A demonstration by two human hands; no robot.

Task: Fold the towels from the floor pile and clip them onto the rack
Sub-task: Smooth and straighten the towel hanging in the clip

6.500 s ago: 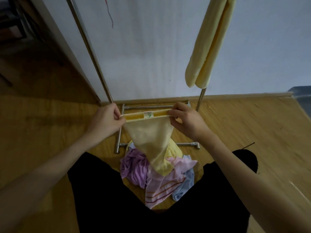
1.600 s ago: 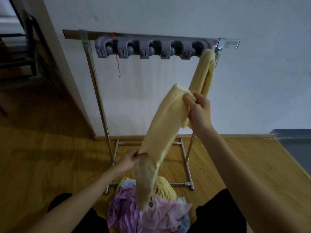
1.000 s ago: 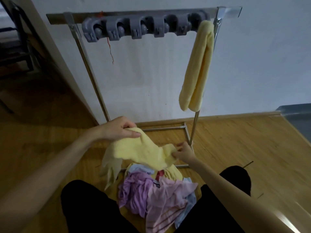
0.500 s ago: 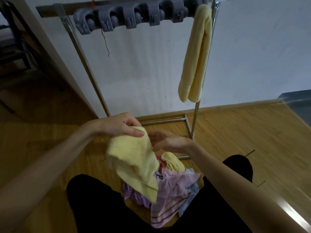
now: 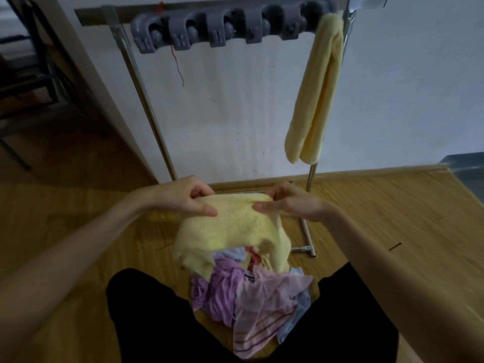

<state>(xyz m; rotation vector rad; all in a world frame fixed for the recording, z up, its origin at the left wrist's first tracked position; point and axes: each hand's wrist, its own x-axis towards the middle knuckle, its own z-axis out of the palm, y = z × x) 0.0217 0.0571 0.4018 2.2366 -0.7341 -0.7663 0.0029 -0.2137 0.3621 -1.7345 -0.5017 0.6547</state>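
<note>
Head view: both hands hold a yellow towel (image 5: 230, 229) by its top edge, above the pile (image 5: 251, 292) on the floor (image 5: 379, 218), in front of the rack (image 5: 146, 100). The left hand (image 5: 183, 197) pinches the edge at the left, thumb in front and fingers (image 5: 201, 191) curled over the back. The right hand (image 5: 290, 203) pinches the same edge just beside it, so the two grips sit close together. The cloth sags below in loose folds, its lower corners hanging down to the pile.

Judging by the drape, the towel is light, soft and limp, with no stiffness of its own; it will slump wherever it is unsupported. Terry pile should give good friction, so slipping is unlikely. Holding at corners or along a straight hem, hands spread apart, would pull it flat for folding. A second yellow towel (image 5: 317, 95) hangs folded from the rightmost clip of the grey clip bar (image 5: 217, 30); the other clips look free.
</note>
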